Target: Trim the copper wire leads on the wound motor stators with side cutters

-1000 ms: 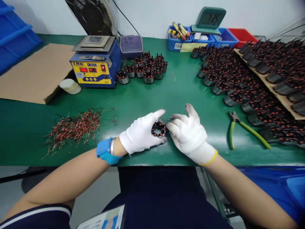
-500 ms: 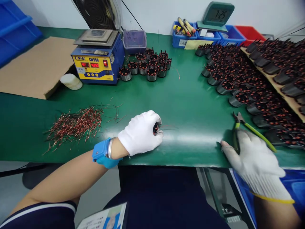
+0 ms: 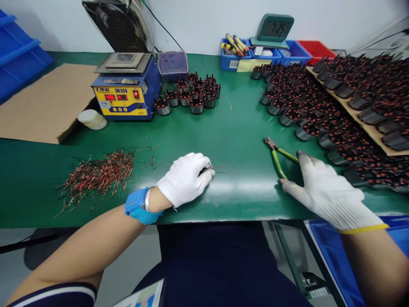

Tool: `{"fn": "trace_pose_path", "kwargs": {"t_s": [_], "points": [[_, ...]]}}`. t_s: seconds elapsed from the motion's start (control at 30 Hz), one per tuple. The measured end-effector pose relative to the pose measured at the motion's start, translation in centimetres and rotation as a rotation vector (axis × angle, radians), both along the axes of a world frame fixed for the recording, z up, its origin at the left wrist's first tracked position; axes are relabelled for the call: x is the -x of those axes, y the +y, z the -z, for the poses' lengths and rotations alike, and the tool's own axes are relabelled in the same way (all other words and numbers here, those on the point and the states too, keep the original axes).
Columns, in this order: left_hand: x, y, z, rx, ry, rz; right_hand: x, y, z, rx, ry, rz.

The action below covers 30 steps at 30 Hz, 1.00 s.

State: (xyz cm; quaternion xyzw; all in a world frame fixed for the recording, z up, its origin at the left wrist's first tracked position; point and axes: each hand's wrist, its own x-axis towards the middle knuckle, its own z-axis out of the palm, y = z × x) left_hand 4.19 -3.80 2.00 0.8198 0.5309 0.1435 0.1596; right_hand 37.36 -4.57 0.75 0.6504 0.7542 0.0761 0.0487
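My left hand [image 3: 188, 177], in a white glove, is closed around a small wound motor stator [image 3: 204, 170] on the front middle of the table. The fingers hide most of it, and thin wires stick out to the right. Over to the right, my gloved right hand [image 3: 322, 187] is on the green-handled cutting pliers [image 3: 276, 157]. Its thumb lies by one handle and its index finger by the other, and the hand covers the handle ends. The pliers' jaws point up and left, with the handles spread.
Cut copper wire pieces [image 3: 100, 175] lie in a pile at left. Behind are a blue-yellow CM558 machine [image 3: 123, 100], a cluster of stators [image 3: 196, 104], small bins [image 3: 230, 62] and a clock [image 3: 275, 27]. Many stators [image 3: 306, 128] stand in rows at right, beside a cardboard strip [image 3: 351, 111].
My right hand has moved left, and the pliers have shifted left with it, away from the stator rows. My left hand's fingers cover more of its stator. The view has shifted slightly.
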Motion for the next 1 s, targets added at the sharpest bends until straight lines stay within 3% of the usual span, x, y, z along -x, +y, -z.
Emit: {"fn": "trace_pose_path", "kwargs": {"t_s": [0.13, 0.23, 0.5, 0.6, 0.77, 1.0], "points": [[-0.3, -0.1, -0.1, -0.014, 0.038, -0.017, 1.2, 0.7, -1.5, 0.060, -0.254, -0.014], [-0.4, -0.2, -0.2, -0.018, 0.055, -0.024, 2.9, 1.8, -1.6, 0.022, -0.346, 0.050], [-0.6, -0.3, -0.2, -0.027, 0.069, -0.040, 3.1, 4.3, 0.7, -0.095, 0.050, 0.041], [-0.6, -0.3, -0.2, -0.037, 0.076, -0.044, 3.0, 4.5, 1.0, -0.070, 0.045, 0.096], [-0.5, -0.4, 0.0, -0.054, 0.086, -0.054, 4.0, 4.6, 0.8, -0.060, 0.092, 0.005], [-0.5, -0.6, 0.2, -0.074, 0.081, -0.078, 4.7, 4.5, 0.2, 0.009, 0.028, 0.049]]}}
